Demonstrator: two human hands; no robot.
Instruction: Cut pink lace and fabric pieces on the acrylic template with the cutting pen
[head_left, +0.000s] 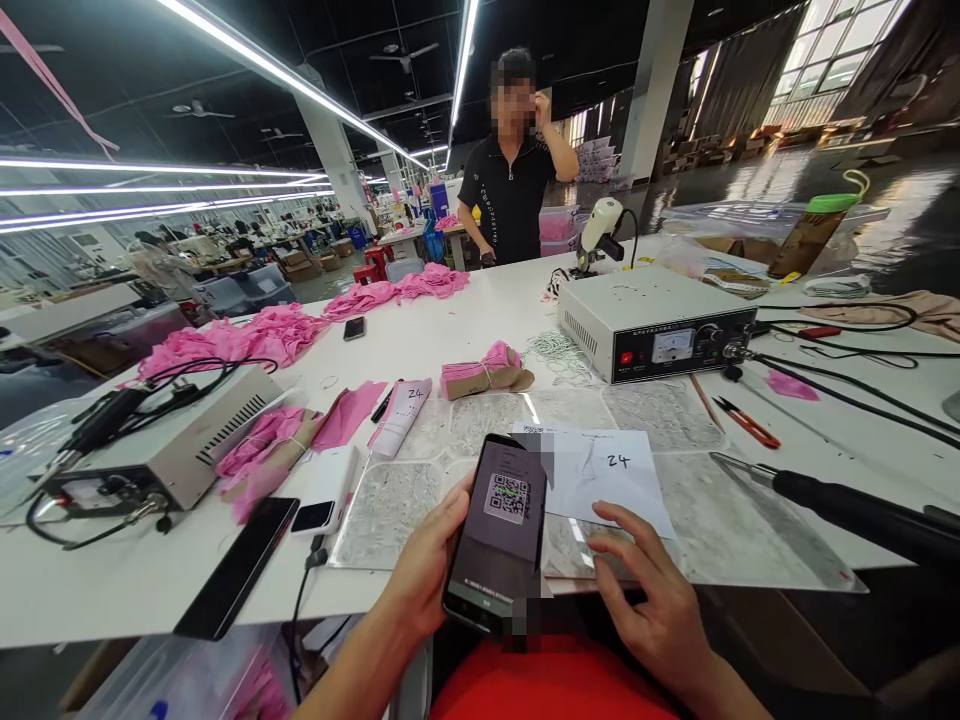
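In the head view, your left hand (431, 550) grasps the phone (471, 560) along its left side, screen towards you. The phone stands over the left edge of the white sheet (637, 490) handwritten "24", above the clear mat (757, 545) on the white table (90, 600). Its screen shows a QR code (508, 498) with small green marks across it. Your right hand (656, 600) grips nothing: its fingers are loosely spread over the sheet's lower edge, and you cannot tell from here whether a fingertip touches the paper.

The step in hand looks like viewing or reading the code through the phone. The next move seems to call for a steady left grip, with the code kept whole on the screen, while your free right fingers either settle the sheet or touch the screen without jogging it.

Beyond the mat's far edge lies a tied pink bundle (480, 375), with a folded slip (403, 420), also marked "24", to its left. The black-handled tool (840, 505) is off to your right, near the orange snips (754, 425). Left of the mat, a white device with a small display (335, 490) sits beside a dark slab (240, 568).
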